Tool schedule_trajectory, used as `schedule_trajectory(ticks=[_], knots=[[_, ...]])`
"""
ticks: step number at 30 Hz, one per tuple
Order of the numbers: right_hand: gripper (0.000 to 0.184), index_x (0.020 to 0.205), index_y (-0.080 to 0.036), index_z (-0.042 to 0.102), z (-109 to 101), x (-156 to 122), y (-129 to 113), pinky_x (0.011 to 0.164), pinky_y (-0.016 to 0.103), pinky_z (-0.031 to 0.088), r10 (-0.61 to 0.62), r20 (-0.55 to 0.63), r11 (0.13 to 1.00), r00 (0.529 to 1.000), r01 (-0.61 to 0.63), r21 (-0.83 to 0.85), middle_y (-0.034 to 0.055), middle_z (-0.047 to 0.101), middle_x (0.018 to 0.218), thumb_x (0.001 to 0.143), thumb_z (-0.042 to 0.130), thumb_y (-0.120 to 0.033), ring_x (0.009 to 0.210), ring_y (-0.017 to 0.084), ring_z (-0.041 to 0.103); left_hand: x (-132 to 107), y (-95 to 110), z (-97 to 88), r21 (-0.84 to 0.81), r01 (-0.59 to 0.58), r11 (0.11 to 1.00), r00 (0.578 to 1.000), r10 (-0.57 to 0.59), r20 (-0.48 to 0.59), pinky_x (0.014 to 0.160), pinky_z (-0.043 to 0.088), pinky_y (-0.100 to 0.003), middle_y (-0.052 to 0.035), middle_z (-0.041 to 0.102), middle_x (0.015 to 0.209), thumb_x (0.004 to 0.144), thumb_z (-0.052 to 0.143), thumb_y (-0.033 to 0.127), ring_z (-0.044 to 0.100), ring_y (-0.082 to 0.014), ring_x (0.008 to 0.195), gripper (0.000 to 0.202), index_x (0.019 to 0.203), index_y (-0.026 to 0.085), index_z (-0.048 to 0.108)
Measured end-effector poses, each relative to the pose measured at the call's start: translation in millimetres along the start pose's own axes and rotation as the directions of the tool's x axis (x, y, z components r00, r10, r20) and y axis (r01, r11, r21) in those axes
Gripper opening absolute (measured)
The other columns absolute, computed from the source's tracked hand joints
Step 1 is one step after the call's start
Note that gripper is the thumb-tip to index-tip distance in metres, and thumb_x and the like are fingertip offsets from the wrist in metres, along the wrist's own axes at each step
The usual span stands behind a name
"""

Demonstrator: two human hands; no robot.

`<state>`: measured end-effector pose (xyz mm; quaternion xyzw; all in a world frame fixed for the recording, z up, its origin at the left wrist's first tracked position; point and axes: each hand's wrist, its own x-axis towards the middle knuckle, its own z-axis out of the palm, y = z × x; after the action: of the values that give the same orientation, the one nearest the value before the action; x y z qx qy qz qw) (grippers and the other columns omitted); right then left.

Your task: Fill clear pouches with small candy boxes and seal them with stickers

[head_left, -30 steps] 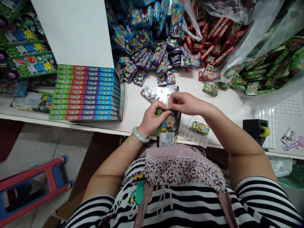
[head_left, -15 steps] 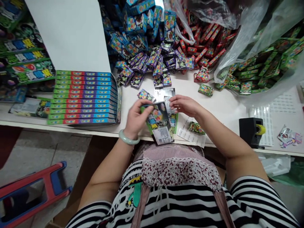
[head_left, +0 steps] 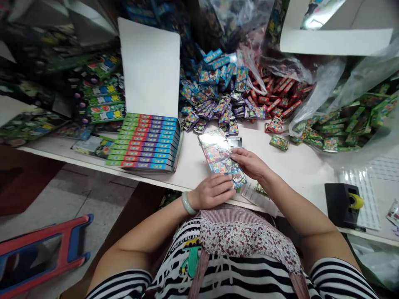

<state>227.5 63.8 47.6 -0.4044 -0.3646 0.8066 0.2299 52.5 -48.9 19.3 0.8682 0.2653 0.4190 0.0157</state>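
A flat, glossy wrapped pack of small candy boxes (head_left: 220, 157), side by side in several colours, slants over the near table edge. My right hand (head_left: 249, 164) pinches its right edge between thumb and fingers. Across the pack's near end lies my left hand (head_left: 213, 192), its fingers close together and curled against that end; the thumb is hidden. A sticker sheet (head_left: 257, 198) lies partly under my right forearm. Just beyond the pack, a small grey-and-black printed piece (head_left: 235, 142) is partly covered.
At the left stands an open display box (head_left: 152, 62) with stacked packs (head_left: 141, 143). Loose purple boxes (head_left: 224, 110), blue boxes (head_left: 212, 77), red boxes (head_left: 282, 89) and bagged green boxes (head_left: 343, 122) pile up behind. A tape dispenser (head_left: 341, 205) sits right, a red-and-blue stool (head_left: 67, 245) lower left.
The pack's dark printed face showed before; now its glossy, several-coloured face is up. My right hand has come onto its edge, and my left hand has shifted to its near end. The view has shifted.
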Motion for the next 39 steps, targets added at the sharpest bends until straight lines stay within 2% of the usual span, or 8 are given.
schedule_trajectory(ticks=[4,8,14,17,20,25,32,39], knots=[[0.042,0.094,-0.021,0.065,8,19,-1,0.074,0.029,0.051,-0.123,0.022,0.964,0.992,0.125,-0.237,-0.0016,0.07,0.083,0.062,0.08,-0.045,0.073,0.014,0.062,-18,-4,2.1,0.085,0.068,0.994,0.998,-0.067,-0.011,0.102,0.053,-0.044,-0.0099,0.073,0.109,0.086,0.063,0.011,0.064,-0.0236,0.12,0.03,0.114,0.021,0.064],[0.04,0.104,-0.022,0.063,37,48,-14,0.09,0.035,0.05,-0.402,0.12,0.802,0.908,0.413,-0.431,0.0016,0.072,0.098,0.072,0.073,-0.044,0.091,0.018,0.064,-37,-11,-25.7,0.137,0.305,0.942,0.948,-0.288,-0.133,0.099,0.054,-0.049,-0.0102,0.07,0.114,0.086,0.066,0.02,0.065,-0.0245,0.116,0.032,0.117,0.025,0.06],[0.04,0.115,-0.022,0.059,107,93,-46,0.097,0.042,0.049,-0.575,0.325,0.516,0.751,0.641,-0.569,0.0083,0.069,0.113,0.083,0.06,-0.047,0.105,0.025,0.063,-83,-36,-112.9,0.286,0.72,0.633,0.674,-0.537,-0.507,0.093,0.054,-0.042,-0.0081,0.069,0.107,0.091,0.058,0.019,0.065,-0.0206,0.104,0.017,0.107,0.022,0.063],[0.039,0.118,-0.021,0.058,144,115,-56,0.101,0.043,0.046,-0.685,0.395,0.299,0.612,0.731,-0.614,0.0102,0.067,0.116,0.086,0.057,-0.043,0.108,0.027,0.061,-104,-62,-152.4,0.351,0.803,0.482,0.596,-0.64,-0.484,0.097,0.05,-0.044,-0.0101,0.068,0.111,0.093,0.053,0.023,0.062,-0.0234,0.108,0.021,0.111,0.019,0.064],[0.038,0.118,-0.021,0.057,176,135,-56,0.101,0.042,0.046,-0.687,0.458,0.213,0.564,0.759,-0.615,0.0107,0.067,0.116,0.087,0.054,-0.042,0.107,0.027,0.06,-112,-93,-172.6,0.435,0.792,0.429,0.571,-0.774,-0.275,0.099,0.048,-0.047,-0.0125,0.068,0.113,0.093,0.051,0.024,0.059,-0.0268,0.109,0.023,0.108,0.016,0.066],[0.04,0.121,-0.021,0.055,192,154,-45,0.101,0.04,0.046,-0.663,0.46,0.24,0.59,0.75,-0.617,0.0102,0.066,0.118,0.089,0.051,-0.045,0.108,0.026,0.061,-106,-125,-178.3,0.525,0.737,0.426,0.564,-0.815,-0.13,0.099,0.045,-0.048,-0.0132,0.066,0.106,0.092,0.052,0.026,0.056,-0.0283,0.105,0.02,0.098,0.016,0.068],[0.041,0.123,-0.021,0.054,184,155,-43,0.101,0.042,0.048,-0.674,0.436,0.278,0.597,0.751,-0.598,0.0104,0.065,0.117,0.091,0.05,-0.046,0.107,0.026,0.062,-106,-123,-179.6,0.546,0.688,0.477,0.613,-0.786,-0.086,0.093,0.047,-0.046,-0.0123,0.064,0.097,0.094,0.049,0.029,0.056,-0.0276,0.098,0.024,0.095,0.017,0.069],[0.047,0.137,-0.022,0.047,209,149,-31,0.114,0.044,0.041,-0.625,0.556,0.128,0.547,0.775,-0.619,0.012,0.058,0.135,0.096,0.042,-0.046,0.129,0.028,0.052,-107,-119,-178.8,0.531,0.676,0.51,0.637,-0.767,-0.075,0.1,0.046,-0.047,-0.0111,0.069,0.103,0.095,0.049,0.03,0.057,-0.0283,0.108,0.026,0.101,0.019,0.072]])
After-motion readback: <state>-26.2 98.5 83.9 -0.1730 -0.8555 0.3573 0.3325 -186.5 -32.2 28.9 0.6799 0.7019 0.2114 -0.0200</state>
